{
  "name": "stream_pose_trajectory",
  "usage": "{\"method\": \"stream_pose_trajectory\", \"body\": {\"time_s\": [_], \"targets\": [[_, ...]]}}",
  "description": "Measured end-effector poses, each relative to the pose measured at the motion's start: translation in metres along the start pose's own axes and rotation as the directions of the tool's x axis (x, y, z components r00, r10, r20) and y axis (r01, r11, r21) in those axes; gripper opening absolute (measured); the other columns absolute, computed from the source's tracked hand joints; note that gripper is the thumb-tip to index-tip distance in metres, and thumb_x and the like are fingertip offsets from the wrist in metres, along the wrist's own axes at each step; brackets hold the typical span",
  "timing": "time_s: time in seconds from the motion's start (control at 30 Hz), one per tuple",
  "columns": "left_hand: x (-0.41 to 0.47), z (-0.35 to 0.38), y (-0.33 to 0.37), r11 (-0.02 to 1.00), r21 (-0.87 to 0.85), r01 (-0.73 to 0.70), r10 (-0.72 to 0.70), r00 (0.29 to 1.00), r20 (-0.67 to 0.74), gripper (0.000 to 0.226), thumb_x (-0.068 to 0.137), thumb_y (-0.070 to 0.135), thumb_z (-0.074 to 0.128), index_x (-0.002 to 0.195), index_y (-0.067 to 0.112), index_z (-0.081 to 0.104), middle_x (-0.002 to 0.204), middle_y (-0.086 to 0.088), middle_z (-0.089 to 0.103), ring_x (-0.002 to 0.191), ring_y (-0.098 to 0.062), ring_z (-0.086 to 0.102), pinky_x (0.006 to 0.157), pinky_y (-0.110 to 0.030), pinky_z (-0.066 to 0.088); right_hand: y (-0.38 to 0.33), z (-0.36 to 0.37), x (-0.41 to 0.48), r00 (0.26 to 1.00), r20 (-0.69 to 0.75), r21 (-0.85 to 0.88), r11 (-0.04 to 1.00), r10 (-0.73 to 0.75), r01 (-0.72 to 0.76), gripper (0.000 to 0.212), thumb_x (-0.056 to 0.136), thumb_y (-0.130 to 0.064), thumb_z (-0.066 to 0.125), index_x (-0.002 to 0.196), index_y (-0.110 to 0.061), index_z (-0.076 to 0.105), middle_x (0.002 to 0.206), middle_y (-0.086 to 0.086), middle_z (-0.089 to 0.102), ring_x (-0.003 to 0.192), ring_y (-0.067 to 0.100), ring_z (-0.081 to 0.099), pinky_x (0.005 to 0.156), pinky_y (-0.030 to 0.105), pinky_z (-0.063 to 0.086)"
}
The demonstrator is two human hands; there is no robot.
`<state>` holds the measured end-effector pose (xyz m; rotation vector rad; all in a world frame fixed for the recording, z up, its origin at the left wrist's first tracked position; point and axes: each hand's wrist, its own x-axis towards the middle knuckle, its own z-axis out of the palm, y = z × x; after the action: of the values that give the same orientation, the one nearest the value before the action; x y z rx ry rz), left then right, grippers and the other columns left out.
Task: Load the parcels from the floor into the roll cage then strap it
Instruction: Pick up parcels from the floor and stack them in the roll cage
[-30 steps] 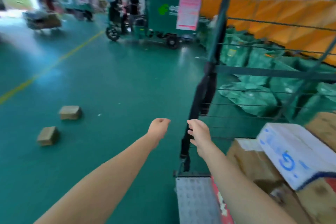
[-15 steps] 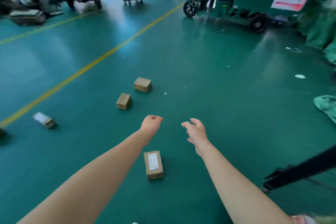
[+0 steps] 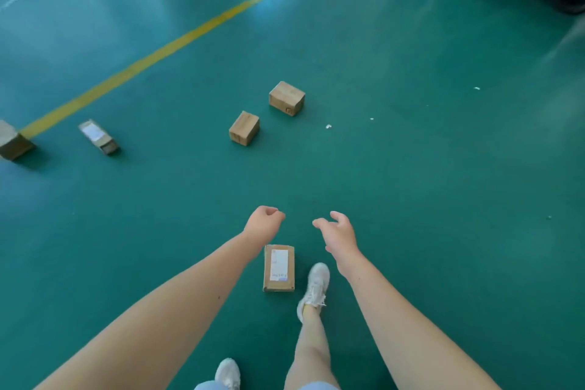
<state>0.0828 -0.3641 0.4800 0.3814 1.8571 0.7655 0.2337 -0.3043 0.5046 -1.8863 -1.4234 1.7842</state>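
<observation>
Small brown cardboard parcel with white shipping label [image 3: 279, 267]: flat on the glossy green floor [image 3: 411, 168], label face up, below the hands and a little nearer the body than both, in the gap between the two forearms. Long axis pointing away from the body, roughly in line with the forearms. Far short end just under and slightly right of the left hand [image 3: 264, 225]; right hand [image 3: 338, 233] further off to the parcel's right, above a white trainer [image 3: 315, 290] planted just beside the right long edge. Judged nearer: the left, by a little. Neither hand touching the parcel. Left hand: fingers curled under into a fist, nothing in it. Right hand: fingers relaxed and parted, thumb apart, palm downward, nothing in it. Beyond the hands, well apart: two squat brown cardboard boxes [image 3: 244, 128] [image 3: 286, 98], near each other. Far left of the grip: a slim labelled carton [image 3: 98, 137] and a larger brown box [image 3: 14, 142] at the frame edge, near a yellow painted line [image 3: 177, 41]. Roll cage not in view. Likely next: a reach down and back, spanning the parcel across its short width.
</observation>
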Motion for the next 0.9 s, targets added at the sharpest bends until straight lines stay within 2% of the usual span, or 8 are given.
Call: {"method": "stream_pose_trajectory", "body": {"time_s": [0.03, 0.1, 0.43, 0.5, 0.57, 0.67, 0.8, 0.9], "targets": [[0.013, 0.002, 0.004, 1.0, -0.006, 0.028, -0.028, 0.999, -0.018, 0.041, 0.094, 0.026, 0.049, 0.132, 0.011, 0.054, 0.128, -0.009, 0.058, 0.119, -0.028, 0.055, 0.102, -0.042, 0.043, -0.004, 0.0, 0.019, 1.0, 0.015, -0.024, 1.0, 0.009, -0.009, 0.065, 0.093, -0.025, 0.06, 0.151, -0.017, 0.032, 0.129, 0.002, 0.05, 0.114, 0.021, 0.049, 0.107, 0.045, 0.042], [0.042, 0.008, 0.012, 0.996, -0.024, 0.081, -0.082, 0.996, -0.046, 0.047, 0.095, 0.027, 0.049, 0.14, 0.012, 0.046, 0.137, -0.003, 0.053, 0.122, -0.024, 0.054, 0.105, -0.042, 0.043, -0.013, -0.002, 0.062, 0.997, 0.065, -0.072, 0.996, 0.049, -0.044, 0.067, 0.093, -0.027, 0.06, 0.152, -0.019, 0.03, 0.143, 0.006, 0.046, 0.124, 0.024, 0.048, 0.108, 0.045, 0.04], [0.188, 0.048, 0.004, 0.945, -0.058, 0.323, -0.327, 0.94, -0.096, 0.047, 0.098, 0.026, 0.049, 0.142, 0.013, 0.042, 0.137, -0.003, 0.052, 0.118, -0.021, 0.053, 0.102, -0.038, 0.043, 0.007, 0.006, 0.247, 0.944, 0.199, -0.264, 0.942, 0.264, -0.208, 0.072, 0.093, -0.028, 0.058, 0.156, -0.021, 0.023, 0.156, 0.008, 0.034, 0.14, 0.025, 0.038, 0.108, 0.042, 0.035], [0.223, 0.057, -0.019, 0.928, -0.048, 0.371, -0.374, 0.923, -0.094, 0.046, 0.099, 0.026, 0.049, 0.142, 0.012, 0.042, 0.124, 0.0, 0.056, 0.106, -0.017, 0.056, 0.093, -0.033, 0.046, 0.031, 0.019, 0.281, 0.93, 0.198, -0.304, 0.922, 0.309, -0.242, 0.073, 0.093, -0.031, 0.059, 0.155, -0.022, 0.023, 0.156, 0.005, 0.035, 0.139, 0.025, 0.039, 0.109, 0.042, 0.036], [0.255, 0.065, -0.045, 0.912, -0.029, 0.409, -0.41, 0.908, -0.09, 0.045, 0.099, 0.027, 0.049, 0.141, 0.011, 0.043, 0.101, 0.008, 0.055, 0.087, -0.009, 0.054, 0.072, -0.022, 0.044, 0.057, 0.035, 0.312, 0.917, 0.197, -0.324, 0.906, 0.346, -0.272, 0.072, 0.092, -0.031, 0.058, 0.155, -0.023, 0.023, 0.156, 0.004, 0.035, 0.138, 0.024, 0.041, 0.106, 0.04, 0.037], [0.308, 0.077, -0.096, 0.895, 0.021, 0.445, -0.441, 0.893, -0.087, 0.045, 0.101, 0.028, 0.048, 0.142, 0.01, 0.042, 0.102, 0.008, 0.051, 0.089, -0.011, 0.05, 0.06, -0.015, 0.033, 0.11, 0.064, 0.358, 0.899, 0.195, -0.331, 0.889, 0.392, -0.316, 0.072, 0.094, -0.029, 0.057, 0.156, -0.022, 0.022, 0.155, 0.003, 0.036, 0.136, 0.023, 0.042, 0.1, 0.033, 0.035], [0.368, 0.097, -0.171, 0.865, 0.064, 0.497, -0.495, 0.867, -0.055, 0.048, 0.101, 0.027, 0.048, 0.144, 0.009, 0.04, 0.119, 0.001, 0.055, 0.095, -0.013, 0.049, 0.08, -0.024, 0.037, 0.187, 0.099, 0.402, 0.868, 0.171, -0.318, 0.86, 0.465, -0.398, 0.073, 0.093, -0.026, 0.058, 0.156, -0.021, 0.022, 0.155, 0.003, 0.036, 0.134, 0.023, 0.043, 0.099, 0.034, 0.036], [0.403, 0.108, -0.222, 0.835, 0.114, 0.538, -0.537, 0.842, -0.045, 0.048, 0.1, 0.027, 0.048, 0.145, 0.01, 0.04, 0.135, -0.004, 0.053, 0.101, -0.013, 0.045, 0.085, -0.024, 0.034, 0.243, 0.119, 0.426, 0.838, 0.155, -0.31, 0.831, 0.523, -0.462, 0.075, 0.093, -0.026, 0.059, 0.157, -0.022, 0.021, 0.157, 0.002, 0.034, 0.137, 0.023, 0.04, 0.103, 0.036, 0.034]]}}
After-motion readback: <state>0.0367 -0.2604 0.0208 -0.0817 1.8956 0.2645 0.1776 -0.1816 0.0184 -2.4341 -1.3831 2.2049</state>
